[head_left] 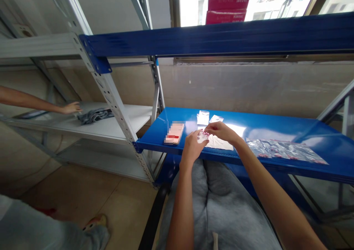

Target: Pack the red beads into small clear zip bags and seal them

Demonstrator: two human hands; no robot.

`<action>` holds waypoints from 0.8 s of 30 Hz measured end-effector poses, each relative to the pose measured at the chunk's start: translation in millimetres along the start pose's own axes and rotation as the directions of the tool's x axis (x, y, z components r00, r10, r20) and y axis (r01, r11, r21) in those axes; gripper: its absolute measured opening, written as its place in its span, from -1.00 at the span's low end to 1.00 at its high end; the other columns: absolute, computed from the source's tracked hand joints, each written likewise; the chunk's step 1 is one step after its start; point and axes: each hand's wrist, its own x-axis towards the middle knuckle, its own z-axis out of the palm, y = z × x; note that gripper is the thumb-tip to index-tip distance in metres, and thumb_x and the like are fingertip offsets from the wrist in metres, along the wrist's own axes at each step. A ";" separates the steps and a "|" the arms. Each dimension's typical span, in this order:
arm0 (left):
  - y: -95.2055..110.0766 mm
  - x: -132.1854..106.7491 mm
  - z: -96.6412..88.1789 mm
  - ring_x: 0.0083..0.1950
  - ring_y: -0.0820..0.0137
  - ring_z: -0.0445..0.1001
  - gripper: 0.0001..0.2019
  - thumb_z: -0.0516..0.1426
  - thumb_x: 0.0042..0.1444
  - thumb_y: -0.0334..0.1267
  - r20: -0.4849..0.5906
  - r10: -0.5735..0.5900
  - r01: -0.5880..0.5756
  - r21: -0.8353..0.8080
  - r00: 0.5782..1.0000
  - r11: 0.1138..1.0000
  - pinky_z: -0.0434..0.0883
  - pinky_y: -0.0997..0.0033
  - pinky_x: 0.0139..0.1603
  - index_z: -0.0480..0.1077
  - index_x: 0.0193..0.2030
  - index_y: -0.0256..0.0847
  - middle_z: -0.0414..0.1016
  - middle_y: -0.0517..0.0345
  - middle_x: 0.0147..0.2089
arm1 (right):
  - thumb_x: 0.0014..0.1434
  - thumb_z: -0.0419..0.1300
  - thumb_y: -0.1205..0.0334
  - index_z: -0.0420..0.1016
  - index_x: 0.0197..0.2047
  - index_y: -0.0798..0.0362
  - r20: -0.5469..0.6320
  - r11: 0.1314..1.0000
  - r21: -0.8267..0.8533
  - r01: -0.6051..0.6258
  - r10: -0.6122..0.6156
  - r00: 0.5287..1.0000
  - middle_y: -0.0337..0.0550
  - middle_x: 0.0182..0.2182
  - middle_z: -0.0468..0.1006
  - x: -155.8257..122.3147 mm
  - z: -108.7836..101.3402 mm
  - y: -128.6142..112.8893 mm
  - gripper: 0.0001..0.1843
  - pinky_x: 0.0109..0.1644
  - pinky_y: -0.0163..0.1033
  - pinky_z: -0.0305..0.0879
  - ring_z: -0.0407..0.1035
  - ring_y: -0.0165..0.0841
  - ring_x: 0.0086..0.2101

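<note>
Plastic packet (201, 137) pinched between left hand (193, 148) and right hand (222, 131)

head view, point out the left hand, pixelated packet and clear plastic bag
left hand (194, 147): head view, back of the hand
pixelated packet (174, 132): head view, its top face
clear plastic bag (284, 150): head view, bag's middle

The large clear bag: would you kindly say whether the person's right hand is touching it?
Apart: the head view shows blue shelf between the right hand and the bag.
</note>
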 end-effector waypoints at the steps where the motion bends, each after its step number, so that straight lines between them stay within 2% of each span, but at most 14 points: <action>1: 0.7 -0.1 -0.6 0.00 0.22 0.58 -0.56 0.35 0.10 -0.28 -0.002 0.004 -0.004 -0.010 1.000 1.000 0.48 0.24 0.07 0.50 0.14 -0.18 0.60 -0.05 0.04 | 0.18 0.19 -0.20 0.62 -0.35 0.10 0.027 1.000 0.018 0.001 -0.002 1.000 -0.18 -0.49 0.52 -3.2 0.5 -7.0 -0.51 -0.36 -0.27 0.18 0.28 -0.38 -0.45; 4: 2.4 -0.4 -2.6 0.00 0.24 0.58 -0.57 0.35 0.12 -0.30 -0.007 0.013 -0.014 -0.029 1.000 0.999 0.48 0.25 0.08 0.50 0.14 -0.18 0.60 -0.05 0.06 | 0.22 0.15 -0.22 0.61 -0.34 0.10 0.058 0.999 0.037 -0.023 0.021 0.998 -0.21 -0.51 0.48 -13.4 1.0 -22.3 -0.48 -0.39 -0.29 0.14 0.23 -0.41 -0.47; 7: 3.7 -0.3 -3.9 0.01 0.22 0.58 -0.57 0.34 0.12 -0.29 -0.014 0.019 -0.019 -0.029 1.000 0.999 0.49 0.22 0.09 0.49 0.15 -0.20 0.59 -0.08 0.07 | 0.23 0.16 -0.17 0.62 -0.33 0.08 0.037 0.999 0.040 -0.010 0.008 0.999 -0.18 -0.45 0.53 -24.6 3.4 -28.6 -0.53 -0.36 -0.29 0.17 0.27 -0.39 -0.44; 11: 3.4 0.3 -3.3 0.01 0.20 0.59 -0.55 0.34 0.13 -0.28 -0.018 0.038 -0.038 -0.036 0.999 0.999 0.50 0.21 0.08 0.48 0.17 -0.22 0.58 -0.11 0.10 | 0.19 0.21 -0.01 0.62 -0.32 0.05 -0.050 0.999 0.047 -0.014 0.016 0.999 -0.15 -0.41 0.60 -39.6 15.4 -30.0 -0.69 -0.29 -0.26 0.27 0.37 -0.35 -0.39; 16: 1.0 0.5 -4.8 0.02 0.21 0.60 -0.45 0.40 0.03 -0.26 -0.004 0.025 -0.025 -0.184 1.000 0.983 0.52 0.25 0.04 0.46 0.19 -0.20 0.58 -0.08 0.12 | 0.19 0.20 0.01 0.58 -0.34 0.05 -0.195 0.981 0.188 -0.045 0.083 0.977 -0.10 -0.40 0.62 -53.7 27.2 -30.0 -0.71 -0.37 -0.27 0.31 0.45 -0.29 -0.37; 20: 3.6 1.3 -9.5 -0.02 0.28 0.62 -0.66 0.28 0.16 -0.30 0.033 -0.017 0.028 -0.375 0.999 0.927 0.52 0.35 -0.02 0.51 0.10 -0.19 0.63 -0.01 0.04 | 0.13 0.24 0.04 0.55 -0.21 0.06 -0.297 0.967 0.254 -0.023 0.101 0.949 -0.07 -0.35 0.64 -60.8 23.8 -28.4 -0.73 -0.42 -0.26 0.33 0.54 -0.24 -0.36; 24: 7.1 3.5 -9.5 -0.09 0.33 0.61 -0.87 0.23 0.21 -0.29 -0.034 -0.027 0.009 -0.447 0.999 0.895 0.51 0.37 -0.01 0.54 -0.13 -0.23 0.65 0.03 -0.11 | 0.14 0.21 0.11 0.51 -0.11 0.03 -0.378 0.974 0.225 -0.009 0.095 0.921 -0.10 -0.34 0.65 -67.7 17.8 -32.5 -0.73 -0.34 -0.24 0.37 0.56 -0.25 -0.34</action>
